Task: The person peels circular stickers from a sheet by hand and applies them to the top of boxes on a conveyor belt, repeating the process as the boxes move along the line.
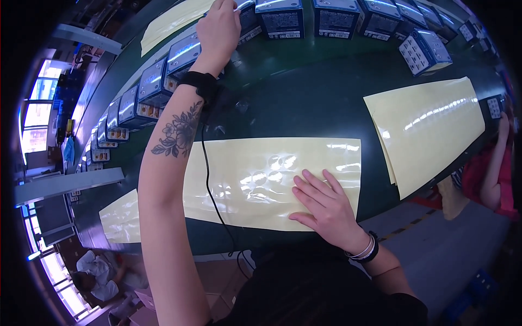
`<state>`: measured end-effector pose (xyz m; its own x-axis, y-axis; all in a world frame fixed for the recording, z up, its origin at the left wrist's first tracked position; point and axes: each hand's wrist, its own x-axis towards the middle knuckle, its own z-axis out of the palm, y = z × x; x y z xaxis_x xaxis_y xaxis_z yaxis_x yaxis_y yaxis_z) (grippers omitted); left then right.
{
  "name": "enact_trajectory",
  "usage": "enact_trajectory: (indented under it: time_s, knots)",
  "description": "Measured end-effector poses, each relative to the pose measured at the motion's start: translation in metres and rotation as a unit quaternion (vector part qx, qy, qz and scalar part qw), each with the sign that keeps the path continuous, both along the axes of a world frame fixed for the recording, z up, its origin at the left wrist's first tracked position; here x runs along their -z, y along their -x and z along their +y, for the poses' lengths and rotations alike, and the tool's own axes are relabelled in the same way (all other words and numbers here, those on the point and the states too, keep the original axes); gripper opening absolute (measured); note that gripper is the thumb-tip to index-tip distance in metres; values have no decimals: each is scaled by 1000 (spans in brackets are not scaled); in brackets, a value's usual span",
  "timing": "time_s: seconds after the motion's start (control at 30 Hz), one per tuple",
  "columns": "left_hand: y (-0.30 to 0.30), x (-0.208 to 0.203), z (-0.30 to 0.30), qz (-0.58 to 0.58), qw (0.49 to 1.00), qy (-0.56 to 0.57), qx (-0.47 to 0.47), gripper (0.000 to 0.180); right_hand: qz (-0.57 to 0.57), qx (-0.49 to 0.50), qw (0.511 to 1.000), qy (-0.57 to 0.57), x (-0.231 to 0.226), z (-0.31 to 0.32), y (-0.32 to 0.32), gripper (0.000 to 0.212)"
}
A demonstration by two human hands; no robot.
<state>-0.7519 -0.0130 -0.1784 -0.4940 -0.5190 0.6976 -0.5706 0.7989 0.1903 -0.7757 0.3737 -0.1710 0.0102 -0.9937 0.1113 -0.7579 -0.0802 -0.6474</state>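
The person's right hand [330,215] lies palm down, fingers spread, on the near right part of a glossy yellow sheet [255,182]; it appears to rest there without gripping anything. The sheet lies flat on a dark green table [304,103], directly before the person, its long axis running left to right. The right hand is the nearer one, touching the sheet, while the left forearm [168,179] passes over the sheet's left end and reaches well past its far edge. Right of the sheet, and apart from it, lie overlapping yellow sheets [429,130]. Beyond the sheet, to its far right, a blue box [428,51] sits askew. Farthest from the sheet, a curved row of blue boxes [280,20] bends round its far and left sides; there the left hand [222,30] is partly closed beside the boxes, and whether it grips anything cannot be told.
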Motion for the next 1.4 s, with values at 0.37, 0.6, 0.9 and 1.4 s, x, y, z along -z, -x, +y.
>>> enact_trajectory:
  time_s: [0.37,0.6,0.9,1.4]
  knots:
    - [-3,-11,8,-96,994,7,-45,11,-8,62,997,36,-35,20,14,39]
    - [-79,-64,188,-97,976,-92,173,25,7,67,998,-14,-12,27,16,43]
    - [-111,-1,288,-134,915,-239,296,18,1,72,997,4,5,29,30,39]
    - [-103,-13,294,-135,907,-242,317,23,-27,82,996,12,6,25,38,38]
